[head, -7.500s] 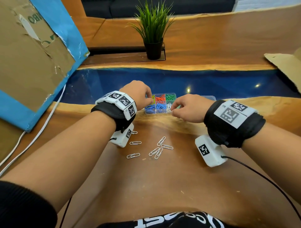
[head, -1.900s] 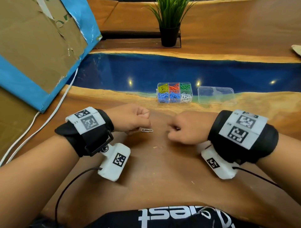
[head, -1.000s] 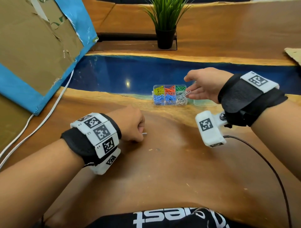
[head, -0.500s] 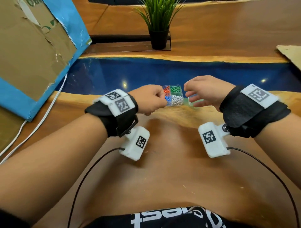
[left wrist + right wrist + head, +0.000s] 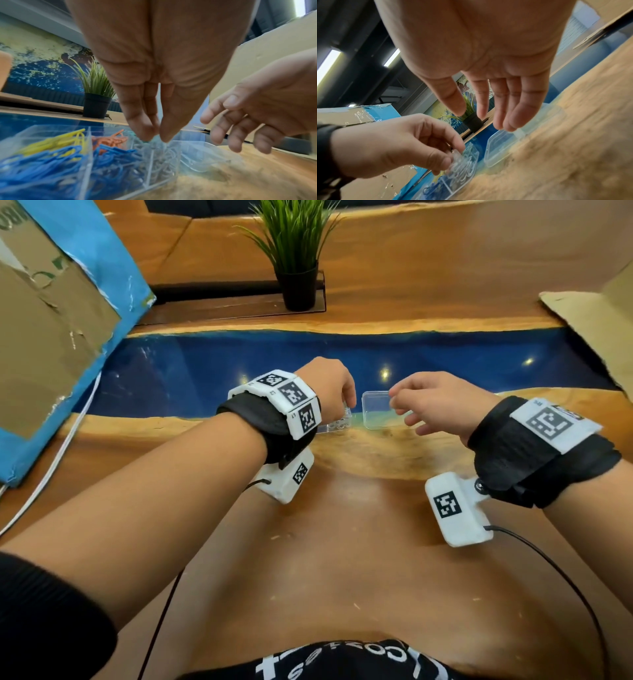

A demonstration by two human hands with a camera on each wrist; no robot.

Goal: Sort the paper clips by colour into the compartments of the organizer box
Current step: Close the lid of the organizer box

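Observation:
The clear organizer box [image 5: 337,424] stands at the edge of the blue strip, mostly hidden behind my left hand [image 5: 346,402]. Its compartments hold yellow clips [image 5: 56,140], orange clips [image 5: 111,139], blue clips [image 5: 42,162] and silver clips [image 5: 163,159]. My left hand [image 5: 157,136] has thumb and fingers pinched together just above the silver compartment, apparently on a silver clip that is blurred. My right hand [image 5: 400,402] hovers with relaxed fingers over the clear lid [image 5: 375,409], holding nothing.
A potted plant [image 5: 294,258] stands at the back. A cardboard box with blue edging [image 5: 51,320] leans at the left, a white cable [image 5: 51,460] beside it. More cardboard [image 5: 599,313] lies at the right.
My left hand picked the last silver clip off the table near me and carried it up to the box. My right hand left the silver compartment and shifted right over the lid.

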